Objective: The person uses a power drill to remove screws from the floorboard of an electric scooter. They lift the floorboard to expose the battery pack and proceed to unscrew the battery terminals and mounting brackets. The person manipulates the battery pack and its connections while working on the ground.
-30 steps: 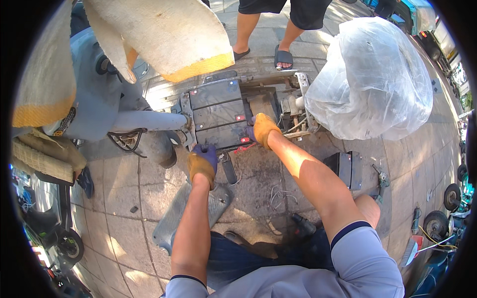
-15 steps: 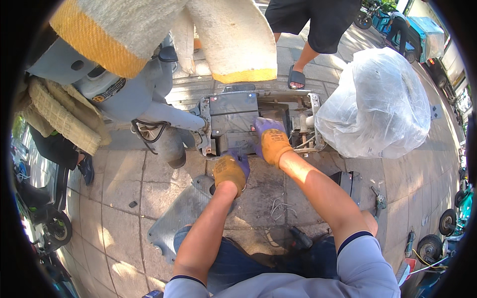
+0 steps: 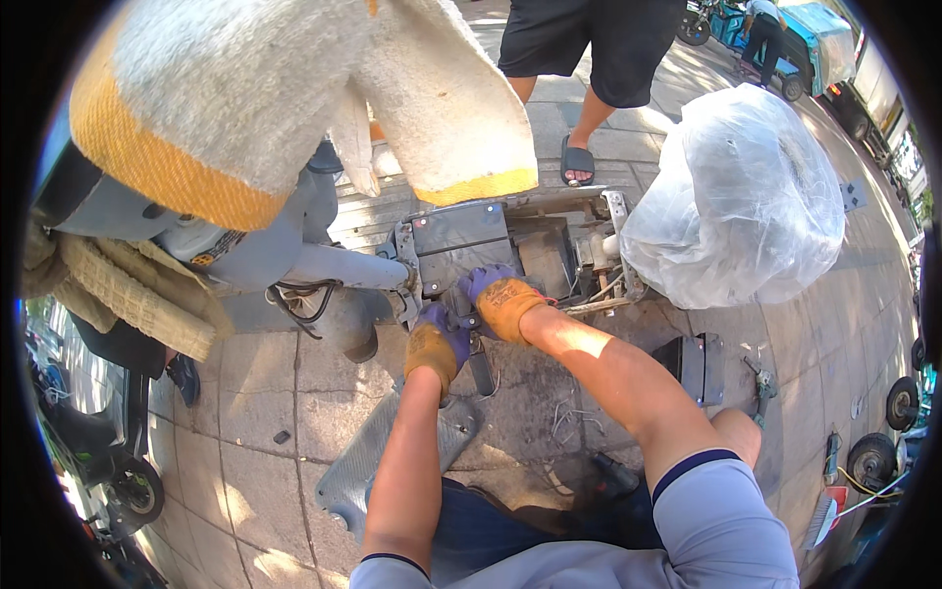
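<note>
Both gloved hands now sit close together at the near edge of the open battery compartment (image 3: 491,245) of a grey scooter (image 3: 265,255) that rests on the paved floor. A second ago they were spread wider, the left one lower and further left on the frame; since then the left hand (image 3: 437,344) has come up and right, so it now lies just beside the right hand (image 3: 502,299). The view has also drawn closer, so the black battery block in the compartment fills more of the middle.

The left hand's grip is curled around a dark part at the compartment's near left corner, though what exactly it clamps is hidden by the glove. The right hand lies knuckles up on the near rim, fingers bent down into the opening; whether they are closed on anything cannot be told.

To the right stands a large clear plastic bag (image 3: 736,206), touching the frame. A grey floor panel (image 3: 383,452) lies near the knees. At the far side a person in sandals (image 3: 579,157) stands.
</note>
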### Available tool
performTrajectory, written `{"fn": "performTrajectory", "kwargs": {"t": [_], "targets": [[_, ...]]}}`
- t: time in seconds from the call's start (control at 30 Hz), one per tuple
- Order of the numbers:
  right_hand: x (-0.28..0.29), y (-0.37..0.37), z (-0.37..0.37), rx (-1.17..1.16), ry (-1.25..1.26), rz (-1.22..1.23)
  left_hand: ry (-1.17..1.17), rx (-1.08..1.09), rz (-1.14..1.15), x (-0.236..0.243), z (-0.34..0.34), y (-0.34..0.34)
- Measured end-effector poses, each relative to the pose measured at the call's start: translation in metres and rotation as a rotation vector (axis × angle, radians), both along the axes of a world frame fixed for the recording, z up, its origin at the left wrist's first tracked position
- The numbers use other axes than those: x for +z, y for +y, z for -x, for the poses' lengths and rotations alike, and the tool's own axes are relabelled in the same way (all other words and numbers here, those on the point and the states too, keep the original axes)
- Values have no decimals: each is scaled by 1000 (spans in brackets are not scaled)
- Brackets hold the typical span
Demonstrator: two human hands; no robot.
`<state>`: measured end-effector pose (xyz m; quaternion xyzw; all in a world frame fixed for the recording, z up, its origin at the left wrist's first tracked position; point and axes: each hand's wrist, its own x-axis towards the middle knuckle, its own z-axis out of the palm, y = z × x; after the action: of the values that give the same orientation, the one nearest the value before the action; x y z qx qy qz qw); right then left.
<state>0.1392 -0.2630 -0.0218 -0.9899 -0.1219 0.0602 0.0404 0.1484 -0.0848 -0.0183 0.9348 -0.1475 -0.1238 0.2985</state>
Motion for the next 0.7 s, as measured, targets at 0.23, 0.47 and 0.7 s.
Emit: {"fn": "performTrajectory", "kwargs": {"t": [0.23, 0.47, 0.7], "targets": [[7, -11, 10, 26, -30, -87, -300, -303, -112, -42, -18, -9], [-3, -2, 18, -112, -81, -1, -359, -314, 122, -42, -30, -24], [47, -9, 34, -135, -153, -155, -332, -418, 189, 16, -29, -28]]}}
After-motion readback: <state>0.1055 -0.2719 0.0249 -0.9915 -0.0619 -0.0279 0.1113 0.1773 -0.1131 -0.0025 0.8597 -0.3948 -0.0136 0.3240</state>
